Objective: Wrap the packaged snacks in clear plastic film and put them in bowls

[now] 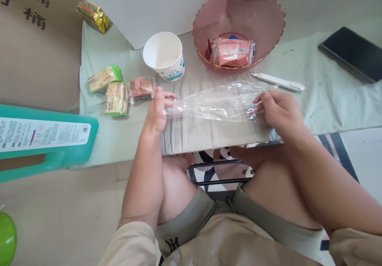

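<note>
A clear plastic bag [217, 103] is stretched sideways between my two hands, just above the cloth-covered table. My left hand [158, 109] pinches its narrow, gathered left end. At the other end, my right hand [276, 109] grips the crumpled plastic between thumb and fingers. Just beyond my left fingers lies a wrapped brown snack [141, 88], beside two snacks in green and cream wrappers [117, 98]. A white paper cup [165, 55] with blue print stands behind the bag. Near my right hand lies a white utility knife [279, 81].
A pink ribbed glass bowl [205, 27] holds wrapped snacks [234, 52]. A black phone [353, 53] lies at the right. A gold-wrapped snack [93, 16] sits by a white box [125, 11]. A teal jug [68, 154] and a cardboard box [38, 59] flank the table's left side.
</note>
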{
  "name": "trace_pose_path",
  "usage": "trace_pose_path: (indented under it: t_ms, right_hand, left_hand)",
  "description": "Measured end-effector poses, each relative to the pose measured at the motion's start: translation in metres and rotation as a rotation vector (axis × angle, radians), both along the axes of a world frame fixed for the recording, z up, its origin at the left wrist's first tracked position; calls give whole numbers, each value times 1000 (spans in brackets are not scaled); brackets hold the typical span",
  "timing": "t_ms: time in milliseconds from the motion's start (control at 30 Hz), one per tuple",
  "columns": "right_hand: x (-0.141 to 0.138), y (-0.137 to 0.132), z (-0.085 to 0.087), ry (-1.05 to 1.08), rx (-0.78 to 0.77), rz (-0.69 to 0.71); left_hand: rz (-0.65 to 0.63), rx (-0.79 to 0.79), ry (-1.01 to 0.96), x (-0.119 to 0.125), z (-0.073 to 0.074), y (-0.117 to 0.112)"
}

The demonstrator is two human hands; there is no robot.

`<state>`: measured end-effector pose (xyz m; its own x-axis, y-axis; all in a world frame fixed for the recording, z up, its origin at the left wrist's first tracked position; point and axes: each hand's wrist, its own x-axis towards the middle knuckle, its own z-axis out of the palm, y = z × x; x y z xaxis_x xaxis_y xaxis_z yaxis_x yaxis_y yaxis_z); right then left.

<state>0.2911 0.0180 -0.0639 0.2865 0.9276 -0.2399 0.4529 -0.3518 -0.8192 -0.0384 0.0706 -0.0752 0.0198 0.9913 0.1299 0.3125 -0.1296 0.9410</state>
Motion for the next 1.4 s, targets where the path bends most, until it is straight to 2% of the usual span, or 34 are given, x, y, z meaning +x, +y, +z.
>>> trace_pose_path:
  t_ms: [67,167,233,333,433,567,633,700,767,833,933,1000,1100,1200,1400]
  right_hand:
    - [-2,0,2,-29,-2,-4]
    - [-4,1,6,-71,-2,5]
    - [-5,1,8,-86,-23,0]
    - [-6,2,11,-69,-54,-23]
    - [-7,2,14,-65,-60,-20]
    - [-10,3,17,-103,-59,1]
    - [-11,3,17,-112,-55,1]
    - [-10,3,16,-111,-50,2]
    - [-9,2,16,-96,-45,10]
    - [-8,2,16,-98,-57,15]
    - [-9,2,18,-125,-92,19]
    - [-9,2,19,-128,-100,18]
    - [-8,3,15,-97,-81,-8]
    - [-5,2,8,-57,-32,-36]
    - [0,0,3,40,87,-89]
  left_hand:
    - [-9,18,15,-3,2,-2]
    - [-32,162,114,-8,10,-6]
    - [-122,199,197,-10,16,-9]
    - [-236,154,258,-10,19,-14]
    - [-168,132,224,-9,13,-16]
    - [-8,70,27,-8,5,-13]
    - [-23,6,83,-6,4,-12]
    - [-107,-45,232,-2,5,-11]
    - [-128,-32,305,0,6,-10]
    - [-64,41,244,1,7,-8]
    - [16,99,15,2,7,-6]
    - [-7,-1,-182,2,10,-7]
    - [-148,-267,-383,5,16,-12]
    - [-260,-414,-307,7,20,-16]
    - [-112,-551,-141,14,21,-12]
